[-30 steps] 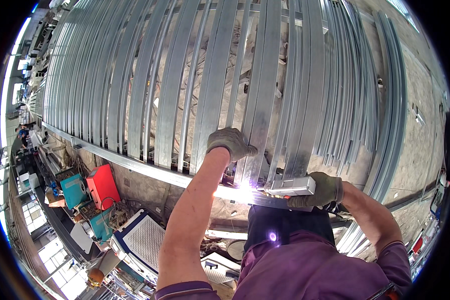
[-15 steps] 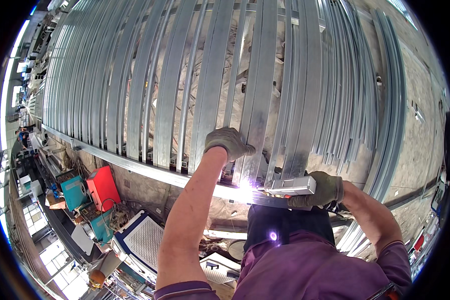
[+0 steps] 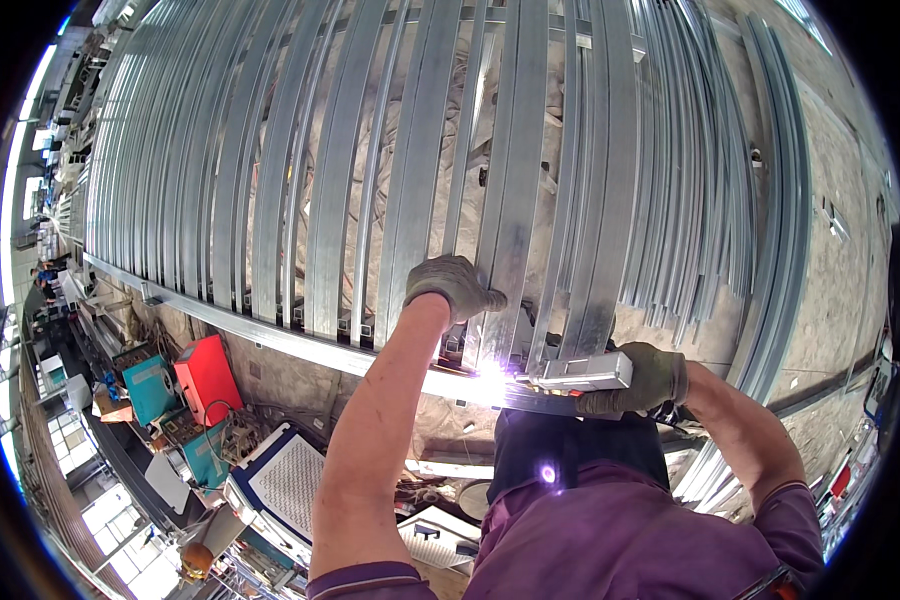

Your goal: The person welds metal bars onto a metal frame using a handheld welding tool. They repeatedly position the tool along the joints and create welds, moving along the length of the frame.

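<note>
My right hand, in a dark glove, is closed round a silver, box-shaped welding torch. The torch's tip points left into a bright white-violet glare, which hides the joint between the wide metal tube and the long front rail. My left hand, also gloved, is closed on a narrow metal tube a little beyond the glare. Its thumb reaches right onto the wide tube; its curled fingertips are partly hidden.
More parallel tubes span the frame to the left. Loose thin tubes lie to the right, beside a long stack of profiles. Below the rail at left stand a red case, teal machines and a white-and-blue box.
Almost nothing has moved. My left hand and forearm have shifted very slightly left; the torch and the glare stay in the same place.
</note>
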`<action>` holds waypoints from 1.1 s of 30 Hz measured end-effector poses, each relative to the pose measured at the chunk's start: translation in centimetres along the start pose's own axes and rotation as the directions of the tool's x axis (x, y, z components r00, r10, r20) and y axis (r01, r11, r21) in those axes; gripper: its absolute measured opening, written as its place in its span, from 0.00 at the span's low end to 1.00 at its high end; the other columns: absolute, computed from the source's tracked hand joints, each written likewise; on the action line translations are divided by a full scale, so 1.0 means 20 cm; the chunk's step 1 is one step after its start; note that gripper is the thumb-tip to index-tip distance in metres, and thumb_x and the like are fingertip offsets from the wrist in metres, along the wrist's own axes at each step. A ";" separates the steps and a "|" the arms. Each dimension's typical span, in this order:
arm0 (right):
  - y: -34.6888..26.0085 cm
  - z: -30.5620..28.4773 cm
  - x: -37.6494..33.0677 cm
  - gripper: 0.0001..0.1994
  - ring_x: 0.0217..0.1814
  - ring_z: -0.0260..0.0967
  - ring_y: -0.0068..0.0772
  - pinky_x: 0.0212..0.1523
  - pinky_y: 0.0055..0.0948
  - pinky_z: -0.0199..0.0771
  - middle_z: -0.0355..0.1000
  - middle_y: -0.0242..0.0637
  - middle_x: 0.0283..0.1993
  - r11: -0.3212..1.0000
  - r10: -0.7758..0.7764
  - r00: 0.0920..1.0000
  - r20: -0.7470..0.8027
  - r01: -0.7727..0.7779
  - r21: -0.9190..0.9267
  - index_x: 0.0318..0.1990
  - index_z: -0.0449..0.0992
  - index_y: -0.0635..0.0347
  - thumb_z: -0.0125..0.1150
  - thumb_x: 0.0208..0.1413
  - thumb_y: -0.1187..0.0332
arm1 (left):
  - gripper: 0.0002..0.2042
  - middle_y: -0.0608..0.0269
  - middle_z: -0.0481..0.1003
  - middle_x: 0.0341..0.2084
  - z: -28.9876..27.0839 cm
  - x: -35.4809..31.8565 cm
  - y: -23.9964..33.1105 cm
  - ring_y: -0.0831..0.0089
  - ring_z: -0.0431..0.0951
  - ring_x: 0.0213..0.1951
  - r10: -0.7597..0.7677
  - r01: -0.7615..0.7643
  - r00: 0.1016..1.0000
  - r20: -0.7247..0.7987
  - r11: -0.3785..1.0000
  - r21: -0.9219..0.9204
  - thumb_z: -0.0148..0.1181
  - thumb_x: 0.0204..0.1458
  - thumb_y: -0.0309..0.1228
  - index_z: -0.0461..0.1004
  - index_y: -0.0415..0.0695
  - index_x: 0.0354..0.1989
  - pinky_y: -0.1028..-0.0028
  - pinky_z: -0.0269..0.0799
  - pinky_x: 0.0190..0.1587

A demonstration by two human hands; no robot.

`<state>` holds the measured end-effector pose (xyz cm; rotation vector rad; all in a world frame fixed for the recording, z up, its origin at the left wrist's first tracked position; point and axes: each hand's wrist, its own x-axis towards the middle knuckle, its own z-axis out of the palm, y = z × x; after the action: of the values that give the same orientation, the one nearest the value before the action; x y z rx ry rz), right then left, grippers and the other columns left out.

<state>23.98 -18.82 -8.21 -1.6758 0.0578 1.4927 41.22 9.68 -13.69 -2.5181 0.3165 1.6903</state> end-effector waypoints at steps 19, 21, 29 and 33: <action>0.09 0.02 0.00 0.32 0.24 0.81 0.23 0.26 0.28 0.82 0.85 0.29 0.30 1.000 0.001 1.000 -0.027 -0.001 -0.002 0.63 0.87 0.48 0.79 0.61 0.36 | 0.36 0.55 0.90 0.44 0.00 0.00 0.01 0.61 0.91 0.55 0.000 0.000 1.000 0.000 1.000 0.012 0.69 0.59 0.71 0.91 0.44 0.42 0.61 0.83 0.63; 0.12 0.02 0.02 0.32 0.24 0.80 0.23 0.27 0.29 0.82 0.84 0.29 0.29 1.000 -0.023 0.999 -0.025 0.023 -0.017 0.62 0.87 0.48 0.79 0.61 0.35 | 0.35 0.56 0.90 0.43 0.02 0.01 0.00 0.61 0.91 0.54 0.013 -0.012 0.999 -0.045 1.000 0.021 0.69 0.59 0.71 0.92 0.44 0.40 0.61 0.84 0.63; 0.26 0.05 0.07 0.31 0.24 0.81 0.24 0.28 0.29 0.84 0.84 0.28 0.29 0.977 -0.204 0.977 -0.061 0.199 -0.083 0.61 0.87 0.47 0.76 0.63 0.34 | 0.36 0.57 0.90 0.43 0.01 0.02 0.00 0.63 0.90 0.57 -0.003 0.003 1.000 0.015 1.000 0.011 0.70 0.58 0.71 0.91 0.44 0.47 0.61 0.83 0.64; 0.26 0.06 0.07 0.31 0.24 0.81 0.23 0.28 0.30 0.84 0.85 0.28 0.30 0.967 -0.243 0.967 -0.071 0.236 -0.096 0.61 0.87 0.47 0.75 0.64 0.34 | 0.36 0.58 0.90 0.45 0.03 0.02 -0.01 0.62 0.90 0.57 -0.002 0.003 0.999 -0.045 1.000 0.024 0.70 0.59 0.70 0.90 0.44 0.49 0.61 0.83 0.64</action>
<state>20.62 -20.72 -12.13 -1.7456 -0.1633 1.2609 40.78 9.98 -14.23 -2.5413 0.3355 1.6213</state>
